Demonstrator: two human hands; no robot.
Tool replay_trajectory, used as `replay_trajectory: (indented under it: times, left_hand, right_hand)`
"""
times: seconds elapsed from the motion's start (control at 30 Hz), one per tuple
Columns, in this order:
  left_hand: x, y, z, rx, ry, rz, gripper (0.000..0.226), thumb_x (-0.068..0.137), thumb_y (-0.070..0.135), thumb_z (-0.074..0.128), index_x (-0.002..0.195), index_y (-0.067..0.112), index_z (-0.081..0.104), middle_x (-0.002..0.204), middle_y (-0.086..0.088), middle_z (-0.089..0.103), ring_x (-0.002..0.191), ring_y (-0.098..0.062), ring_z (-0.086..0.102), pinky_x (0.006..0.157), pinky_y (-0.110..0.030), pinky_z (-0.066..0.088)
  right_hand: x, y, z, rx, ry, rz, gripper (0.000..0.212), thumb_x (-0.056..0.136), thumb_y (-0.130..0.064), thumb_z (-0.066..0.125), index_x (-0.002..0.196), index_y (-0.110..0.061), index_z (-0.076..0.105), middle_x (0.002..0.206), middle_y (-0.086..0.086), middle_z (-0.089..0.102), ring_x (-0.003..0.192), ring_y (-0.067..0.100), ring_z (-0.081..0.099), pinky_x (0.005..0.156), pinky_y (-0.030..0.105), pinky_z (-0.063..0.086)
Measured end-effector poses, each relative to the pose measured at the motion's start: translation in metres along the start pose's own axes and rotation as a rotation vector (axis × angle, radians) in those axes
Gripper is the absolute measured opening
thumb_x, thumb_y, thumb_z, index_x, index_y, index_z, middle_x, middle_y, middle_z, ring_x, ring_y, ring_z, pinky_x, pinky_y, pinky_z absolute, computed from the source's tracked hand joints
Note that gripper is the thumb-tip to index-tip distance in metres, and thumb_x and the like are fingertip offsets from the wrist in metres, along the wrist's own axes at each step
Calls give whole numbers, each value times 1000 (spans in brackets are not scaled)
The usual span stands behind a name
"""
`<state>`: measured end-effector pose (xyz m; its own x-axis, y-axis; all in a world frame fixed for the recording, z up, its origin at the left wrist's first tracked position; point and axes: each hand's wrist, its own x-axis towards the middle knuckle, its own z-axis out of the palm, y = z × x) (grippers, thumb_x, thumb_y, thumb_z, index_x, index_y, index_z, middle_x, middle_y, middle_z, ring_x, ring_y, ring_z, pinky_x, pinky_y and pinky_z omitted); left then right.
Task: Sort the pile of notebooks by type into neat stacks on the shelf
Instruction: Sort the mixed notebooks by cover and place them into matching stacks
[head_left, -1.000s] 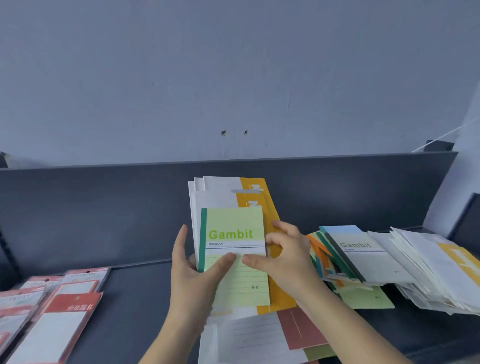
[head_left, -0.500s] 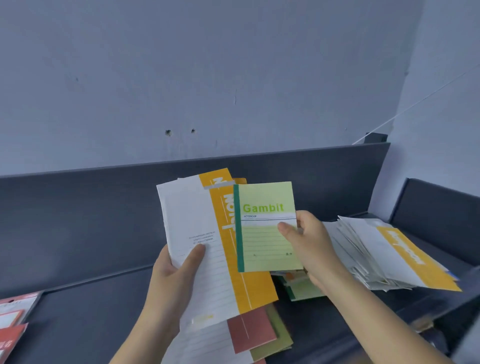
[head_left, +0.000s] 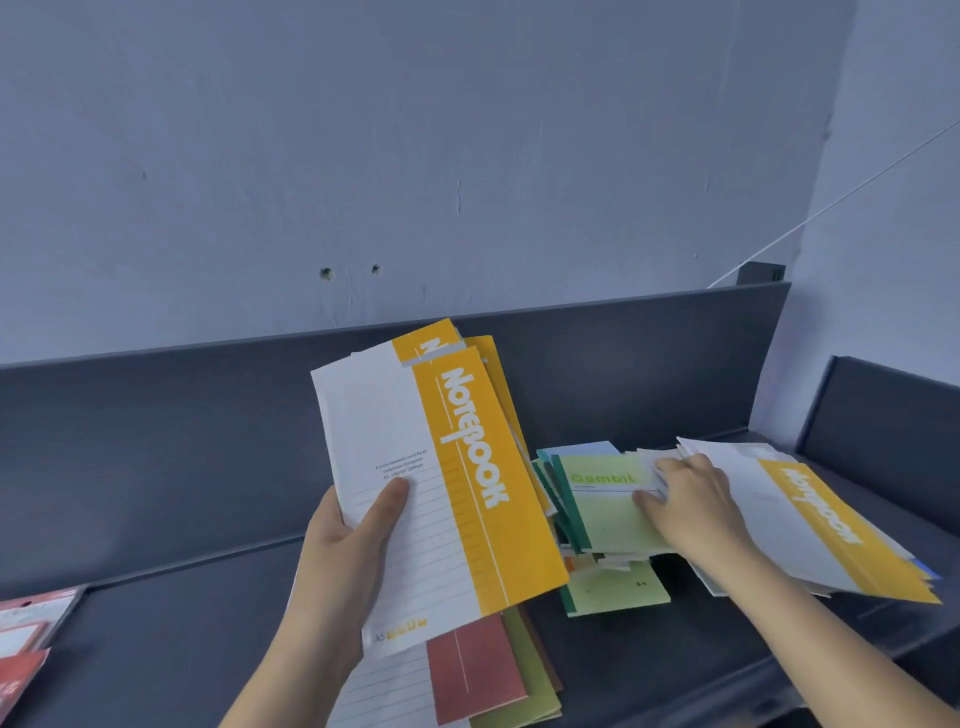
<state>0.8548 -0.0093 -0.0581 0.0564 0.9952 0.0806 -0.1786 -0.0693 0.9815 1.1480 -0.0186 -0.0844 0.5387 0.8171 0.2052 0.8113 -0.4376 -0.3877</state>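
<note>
**Fingers (head_left: 390, 499) clamped on both sides: notebook sort, shelf**

Head view.
- Left hand (head_left: 337, 551): thumb over and fingers under a fanned bundle of yellow-and-white paper notebooks (head_left: 447, 483). It is held up off the dark grey metal shelf (head_left: 156, 649), likely to keep that type together.
- Right hand (head_left: 696, 499): thumb on the cover and fingers curled at the edge of a pale green "Gambit" notebook (head_left: 608, 512). The notebook lies atop the loose stack of small notebooks (head_left: 613, 592), apparently its own type.
- Just right: slumped fan of yellow-and-white notebooks (head_left: 821, 525).
- Under the bundle: brick-red and olive notebooks (head_left: 478, 670).
- Far left: red-and-white packets (head_left: 21, 644).
</note>
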Motion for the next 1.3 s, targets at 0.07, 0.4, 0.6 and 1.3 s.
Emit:
replay_trajectory:
  times: [0.07, 0.4, 0.6, 1.3]
  left_hand:
    - [-2, -1, 10, 1, -15, 7, 20, 90, 27, 63, 109, 20, 64, 94, 2, 77, 82, -19, 74, 70, -37, 57]
    - [-23, -24, 117, 135, -191, 72, 30, 93, 32, 58, 121, 33, 49, 113, 15, 66, 96, -7, 67, 70, -22, 50]
    - [-30, -29, 183, 188, -403, 35, 38, 99, 17, 35, 123, 43, 48, 114, 20, 61, 106, -3, 58, 84, -30, 50]
    - [-11, -33, 255, -74, -535, -306, 23, 93, 16, 60, 104, -2, 68, 94, -18, 75, 74, -30, 71, 61, -35, 58]
  right_hand:
    - [-7, -1, -6, 149, 33, -64, 38, 90, -34, 58, 123, -16, 56, 130, 7, 48, 125, 27, 38, 94, 37, 39]
    - [-58, 11, -70, 1005, -231, -168, 25, 91, -26, 58, 113, -37, 55, 108, -14, 70, 97, 5, 68, 85, 35, 57]
    - [-52, 71, -86, 1063, -105, 0, 28, 93, -11, 56, 103, -37, 61, 99, -15, 73, 92, 6, 70, 82, 33, 56]
    - [-28, 163, -71, 1492, -207, 438, 27, 94, -16, 52, 116, -6, 63, 104, 16, 72, 90, 33, 71, 74, 43, 54]
